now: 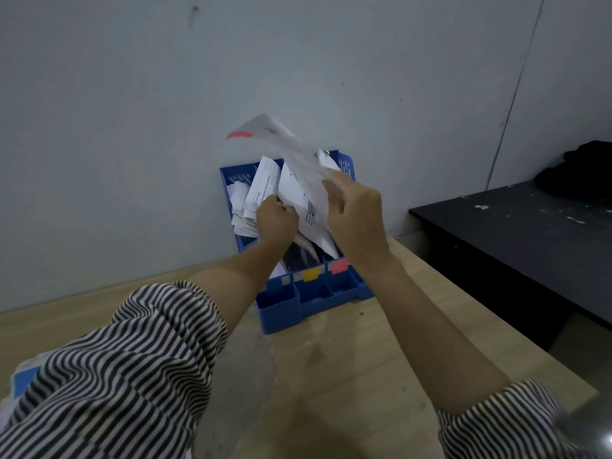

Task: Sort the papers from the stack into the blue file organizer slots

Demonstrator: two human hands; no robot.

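A blue file organizer [281, 306] stands against the grey wall at the far edge of the wooden table [331, 376]. Its slots hold several white papers [261, 187], and grey, yellow and pink tabs mark the slot fronts. My right hand [356, 213] pinches a white sheet with a pink tab [288, 144], blurred, with its lower end down in the right-hand slot. My left hand [276, 220] is curled round the papers in the middle slot, holding them aside. A stack of papers at the lower left is mostly hidden by my striped sleeve.
A black table [516, 246] stands lower on the right, with a dark bundle [583, 173] at its far end. A blue object [25, 376] peeks out under my left sleeve. A shiny rounded thing [589, 429] shows at the bottom right corner.
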